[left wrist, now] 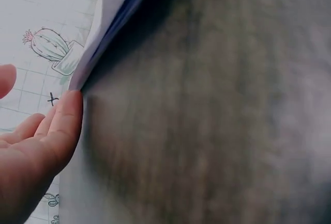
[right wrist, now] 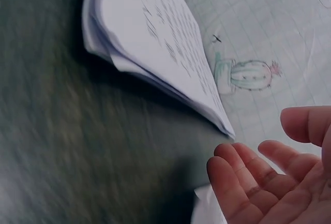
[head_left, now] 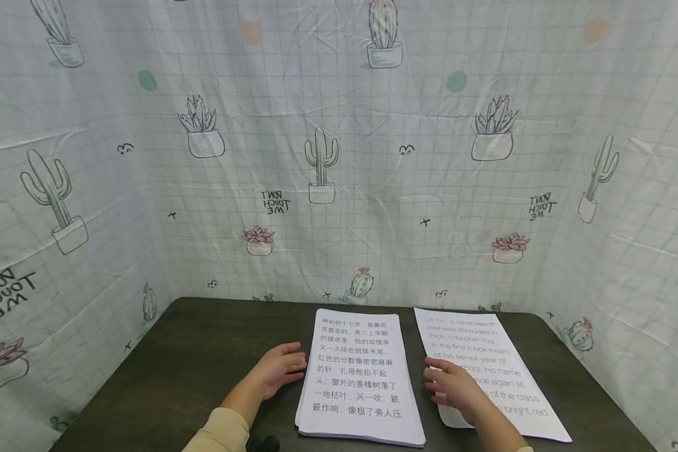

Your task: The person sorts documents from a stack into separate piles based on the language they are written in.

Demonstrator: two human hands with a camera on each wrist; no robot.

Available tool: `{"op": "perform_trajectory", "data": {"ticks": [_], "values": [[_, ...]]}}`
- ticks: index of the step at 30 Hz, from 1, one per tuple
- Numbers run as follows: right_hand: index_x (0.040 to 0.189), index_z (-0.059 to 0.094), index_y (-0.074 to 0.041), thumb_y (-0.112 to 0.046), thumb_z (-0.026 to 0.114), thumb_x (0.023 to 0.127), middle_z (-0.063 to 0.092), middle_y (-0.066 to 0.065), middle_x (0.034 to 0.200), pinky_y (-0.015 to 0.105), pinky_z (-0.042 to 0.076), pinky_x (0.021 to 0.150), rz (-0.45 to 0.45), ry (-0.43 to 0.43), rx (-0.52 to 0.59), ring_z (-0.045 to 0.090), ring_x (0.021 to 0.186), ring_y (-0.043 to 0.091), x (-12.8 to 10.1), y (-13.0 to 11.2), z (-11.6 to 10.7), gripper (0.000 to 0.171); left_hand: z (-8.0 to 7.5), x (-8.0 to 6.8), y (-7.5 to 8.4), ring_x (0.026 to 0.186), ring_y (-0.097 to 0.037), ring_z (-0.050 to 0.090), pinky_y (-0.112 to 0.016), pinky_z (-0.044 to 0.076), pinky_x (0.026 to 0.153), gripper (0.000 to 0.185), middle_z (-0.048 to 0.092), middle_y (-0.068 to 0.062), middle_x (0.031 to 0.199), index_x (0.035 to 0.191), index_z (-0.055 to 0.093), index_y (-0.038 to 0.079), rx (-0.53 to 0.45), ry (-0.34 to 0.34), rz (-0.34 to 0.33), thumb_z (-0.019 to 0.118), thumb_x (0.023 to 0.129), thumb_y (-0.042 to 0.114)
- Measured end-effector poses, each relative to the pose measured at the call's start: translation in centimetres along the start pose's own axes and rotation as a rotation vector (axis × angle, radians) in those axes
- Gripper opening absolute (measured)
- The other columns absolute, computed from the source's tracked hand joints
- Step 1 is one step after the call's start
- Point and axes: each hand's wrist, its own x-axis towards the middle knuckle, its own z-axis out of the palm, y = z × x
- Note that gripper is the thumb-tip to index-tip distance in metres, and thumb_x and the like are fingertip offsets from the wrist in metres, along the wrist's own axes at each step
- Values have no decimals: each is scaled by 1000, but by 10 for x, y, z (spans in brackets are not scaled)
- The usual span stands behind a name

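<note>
A stack of white paper (head_left: 358, 376) printed with Chinese text lies on the dark table, its edges slightly uneven. My left hand (head_left: 279, 370) is at the stack's left side, fingers extended and fingertips right at its edge. In the left wrist view, the fingers (left wrist: 64, 125) overlap the side of the stack (left wrist: 111, 14). Right of the stack, my right hand (head_left: 454, 386) hovers with loosely bent fingers, nothing held, overlapping a sheet with English text (head_left: 486, 358). The right wrist view shows its palm side (right wrist: 274, 188) facing the stack (right wrist: 150, 43).
A dark wooden table (head_left: 164, 376) carries both paper piles. White cloth with cactus drawings (head_left: 339, 157) hangs behind it and along both sides. A small black object (head_left: 264, 444) shows at the bottom edge by the left sleeve.
</note>
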Motion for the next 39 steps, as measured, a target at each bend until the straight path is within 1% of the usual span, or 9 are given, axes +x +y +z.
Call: {"op": "perform_trajectory", "data": {"ticks": [2, 9, 17, 21, 26, 29, 32, 36, 39], "values": [[140, 45, 8, -19, 54, 97, 55, 33, 131, 45, 59, 83, 2, -6, 2, 65, 107, 35, -1, 1, 6, 51, 0, -2, -1, 110, -26, 60, -45, 52, 99, 60, 44, -35, 139, 145, 27, -15, 6, -2, -10, 54, 98, 9], [138, 46, 9, -17, 55, 97, 58, 33, 127, 47, 58, 82, 14, -28, -9, 66, 105, 34, -3, 3, 18, 50, -1, -6, -3, 100, -21, 62, -39, 57, 88, 61, 54, -29, 128, 143, 29, -17, 30, -12, -30, 57, 94, 7], [137, 47, 10, -18, 55, 96, 66, 22, 114, 45, 58, 78, 42, -39, -42, 66, 94, 26, -10, 1, 21, 50, 2, -10, -3, 90, -17, 63, -34, 59, 79, 63, 65, -21, 110, 141, 31, -18, 94, -24, -26, 60, 89, 3], [136, 47, 11, -19, 55, 95, 68, 19, 109, 44, 58, 76, 43, -41, -62, 66, 90, 25, -11, 2, 24, 51, 6, -11, -3, 85, -15, 63, -33, 59, 75, 61, 66, -18, 103, 138, 35, -19, 132, -14, -20, 61, 87, 3], [134, 49, 11, -18, 55, 95, 69, 16, 102, 42, 58, 73, 62, -43, -100, 65, 85, 23, -14, 2, 27, 49, 12, -14, -2, 81, -17, 62, -34, 59, 70, 51, 65, -17, 98, 129, 46, -17, 249, 25, -12, 62, 85, 2], [133, 51, 11, -17, 55, 95, 67, 16, 97, 40, 58, 69, 65, -37, -126, 63, 82, 24, -16, 3, 29, 48, 16, -15, -2, 76, -17, 62, -32, 59, 64, 42, 65, -15, 93, 121, 53, -14, 345, 52, -3, 65, 84, 2], [131, 53, 10, -16, 56, 94, 65, 16, 93, 37, 57, 66, 72, -30, -143, 62, 79, 24, -18, 3, 30, 46, 20, -17, -2, 69, -15, 61, -29, 57, 58, 34, 64, -12, 84, 110, 58, -10, 415, 78, 9, 69, 81, 2], [129, 54, 10, -16, 57, 92, 64, 14, 89, 35, 56, 64, 73, -27, -166, 62, 76, 23, -19, 3, 31, 45, 23, -18, -2, 60, -13, 59, -25, 54, 52, 28, 61, -7, 75, 101, 60, -6, 471, 102, 14, 73, 77, 2], [128, 55, 9, -15, 59, 90, 65, 13, 87, 35, 56, 62, 68, -27, -172, 63, 75, 23, -20, 4, 32, 45, 25, -19, -3, 55, -10, 55, -22, 51, 50, 25, 59, -4, 70, 96, 60, -4, 489, 113, 18, 74, 77, 1]]}}
